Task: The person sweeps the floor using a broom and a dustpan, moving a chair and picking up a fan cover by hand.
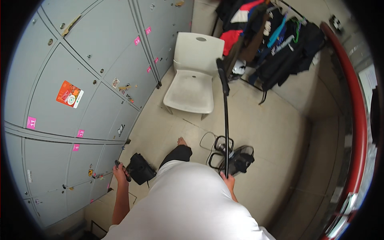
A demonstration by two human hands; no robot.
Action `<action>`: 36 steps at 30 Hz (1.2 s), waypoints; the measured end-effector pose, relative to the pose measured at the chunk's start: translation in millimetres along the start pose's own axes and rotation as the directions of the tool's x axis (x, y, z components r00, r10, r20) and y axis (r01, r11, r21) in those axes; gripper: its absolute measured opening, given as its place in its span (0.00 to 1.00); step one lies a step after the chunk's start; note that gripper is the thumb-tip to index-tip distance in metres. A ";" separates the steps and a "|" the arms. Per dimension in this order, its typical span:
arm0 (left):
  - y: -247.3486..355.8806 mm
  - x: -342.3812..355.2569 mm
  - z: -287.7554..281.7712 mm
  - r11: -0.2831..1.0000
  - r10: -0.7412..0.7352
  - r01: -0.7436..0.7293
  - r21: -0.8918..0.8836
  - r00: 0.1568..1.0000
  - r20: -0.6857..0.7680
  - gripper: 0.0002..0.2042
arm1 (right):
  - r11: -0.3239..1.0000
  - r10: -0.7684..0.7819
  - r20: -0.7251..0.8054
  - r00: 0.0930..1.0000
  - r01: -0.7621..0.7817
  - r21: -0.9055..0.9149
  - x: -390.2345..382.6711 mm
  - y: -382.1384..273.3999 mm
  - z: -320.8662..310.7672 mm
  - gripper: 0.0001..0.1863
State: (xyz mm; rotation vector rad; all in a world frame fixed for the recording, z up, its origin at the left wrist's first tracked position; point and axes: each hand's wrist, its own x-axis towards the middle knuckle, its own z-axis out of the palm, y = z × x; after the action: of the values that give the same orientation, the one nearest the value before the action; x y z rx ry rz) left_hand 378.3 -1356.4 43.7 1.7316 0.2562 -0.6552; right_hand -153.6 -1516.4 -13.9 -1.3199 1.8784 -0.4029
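My right hand [229, 185], low and right of centre, is closed round the near end of a long thin black pole [226, 128]. The pole stretches away from me to a thicker, slightly bent black end [223, 76] beside the chair. At the left, my left hand [120, 173] grips a short dark handle-like piece [127, 175]; its kind is not clear. Beside that hand, a black bag [141, 169] shows near the lockers; whether it hangs or lies on the floor I cannot tell.
Grey lockers [60, 80] line the left side. Ahead stands a light plastic chair [190, 90]. A clothes rack with dark jackets [292, 56] is at the far right. Black gear [242, 160] with a frame and cable lies on the floor behind the pole. A red rail [356, 108] curves along the right.
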 end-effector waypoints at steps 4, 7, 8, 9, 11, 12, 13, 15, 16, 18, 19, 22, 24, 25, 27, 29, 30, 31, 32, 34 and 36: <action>2.3 -0.8 39.7 0.999 -0.021 0.023 0.040 0.998 -0.053 0.25 | 0.984 -0.076 0.001 0.997 0.075 -0.160 21.8 -39.6 -37.1 0.24; 8.9 1.9 74.2 0.981 0.174 -0.159 0.116 0.975 -0.137 0.27 | 0.997 0.009 0.120 0.993 0.001 -0.075 48.7 -96.8 -57.6 0.22; 14.6 8.6 89.0 0.980 0.166 -0.145 0.136 0.974 -0.155 0.27 | 0.996 -0.075 0.099 0.992 0.078 -0.031 63.2 -119.3 -61.6 0.22; 20.4 15.8 105.8 0.965 0.251 -0.236 0.110 0.956 -0.151 0.27 | 0.954 -0.182 0.156 0.971 0.213 -0.211 79.7 -142.5 -66.7 0.21; 29.7 13.6 121.1 0.949 0.313 -0.299 0.104 0.936 -0.160 0.27 | 0.829 -0.267 0.295 0.917 0.375 -0.415 111.9 -188.2 -74.6 0.21; 36.0 14.2 131.4 0.965 0.260 -0.252 0.072 0.956 -0.133 0.26 | 0.793 -0.261 0.369 0.892 0.416 -0.445 128.0 -211.1 -77.5 0.20; 43.2 14.4 143.4 0.974 0.227 -0.229 -0.006 0.970 -0.090 0.24 | 0.789 -0.270 0.366 0.891 0.422 -0.446 142.4 -234.0 -81.2 0.20; 57.9 12.1 163.5 0.977 0.215 -0.214 0.019 0.972 -0.093 0.23 | 0.715 -0.172 0.589 0.790 0.511 -0.477 167.3 -281.7 -84.5 0.21; 63.1 9.3 173.5 0.983 0.181 -0.182 -0.006 0.981 -0.076 0.22 | 0.706 -0.177 0.602 0.779 0.526 -0.473 176.6 -306.5 -82.9 0.21; 67.7 0.2 192.3 0.985 0.169 -0.170 -0.007 0.983 -0.073 0.20 | 0.479 -0.140 0.755 0.641 0.711 -0.515 189.8 -357.7 -74.4 0.23; 68.6 -4.2 202.2 0.989 0.146 -0.145 0.008 0.987 -0.065 0.21 | 0.422 -0.166 0.814 0.556 0.786 -0.451 192.8 -382.6 -64.0 0.23; 67.7 -13.1 234.0 0.995 0.100 -0.100 0.008 0.992 -0.071 0.23 | 0.271 -0.235 0.924 0.302 0.933 -0.236 199.6 -452.0 -15.1 0.21; 64.8 -16.4 259.5 0.998 0.047 -0.052 -0.037 0.992 -0.115 0.26 | 0.157 -0.189 0.970 0.151 0.980 -0.122 197.6 -485.7 29.9 0.18; 67.1 -12.3 266.4 0.997 0.017 -0.030 -0.077 0.986 -0.169 0.29 | 0.112 -0.188 0.979 0.076 0.992 -0.056 192.8 -498.3 54.4 0.16; 72.2 -1.8 275.1 0.991 0.067 -0.095 -0.095 0.962 -0.265 0.30 | 0.021 -0.257 0.966 -0.043 0.999 0.050 176.9 -518.1 102.8 0.09; 75.0 19.9 279.5 0.984 0.031 -0.099 -0.150 0.915 -0.402 0.31 | -0.338 -0.231 0.951 -0.204 0.934 0.118 155.2 -536.2 143.2 0.08; 74.9 32.5 274.8 0.979 -0.030 -0.062 -0.194 0.898 -0.439 0.32 | -0.314 -0.206 0.952 -0.228 0.936 0.156 142.3 -545.9 158.8 0.08; 73.5 47.7 268.6 0.969 -0.023 -0.090 -0.230 0.895 -0.446 0.28 | -0.339 -0.146 0.958 -0.246 0.922 0.185 132.0 -556.0 168.0 0.10; 69.5 63.5 262.7 0.956 -0.018 -0.117 -0.268 0.891 -0.453 0.24 | -0.124 -0.170 0.977 -0.127 0.987 0.107 121.0 -568.8 175.5 0.10; 52.3 87.5 248.0 0.810 -0.252 0.130 -0.572 0.958 -0.139 0.13 | -0.154 -0.088 0.979 -0.182 0.974 0.167 107.8 -592.8 167.6 0.13; 32.7 105.6 232.3 0.824 -0.294 0.178 -0.537 0.946 -0.137 0.11 | -0.457 -0.363 0.793 -0.489 0.835 0.306 106.7 -605.4 126.2 0.13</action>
State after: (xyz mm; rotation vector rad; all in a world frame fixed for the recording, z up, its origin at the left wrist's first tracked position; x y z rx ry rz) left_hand 413.7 -1603.4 -18.8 1.2476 0.7453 -0.5129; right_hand 316.1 -1836.8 251.7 -2.8348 -0.6285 0.1767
